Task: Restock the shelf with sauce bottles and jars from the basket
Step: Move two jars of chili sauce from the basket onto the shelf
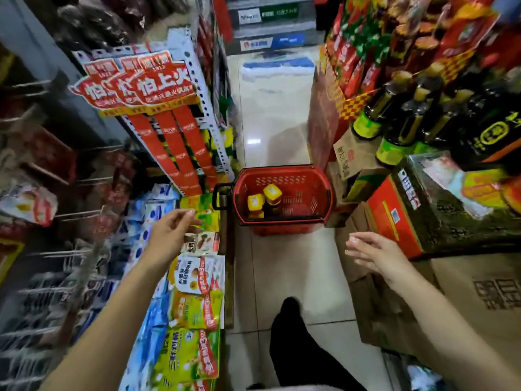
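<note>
A red plastic basket [321, 190] stands on the tiled aisle floor ahead of me. Inside it are two dark jars with yellow lids [265, 200], standing close together at its left side. Dark sauce bottles with gold caps [408, 117] fill the shelf at the upper right. My left hand [172, 232] hovers open, fingers spread, over snack packets on the left, short of the basket. My right hand [375, 255] is open too, fingers extended, low on the right beside cardboard boxes. Neither hand holds anything.
Left shelves carry hanging packets and bright snack bags [194, 309], with a red promotional sign [158, 86] above. Cardboard boxes [479, 294] and a red carton [392, 218] are stacked on the right. My dark-trousered leg [293, 348] stands in the narrow aisle.
</note>
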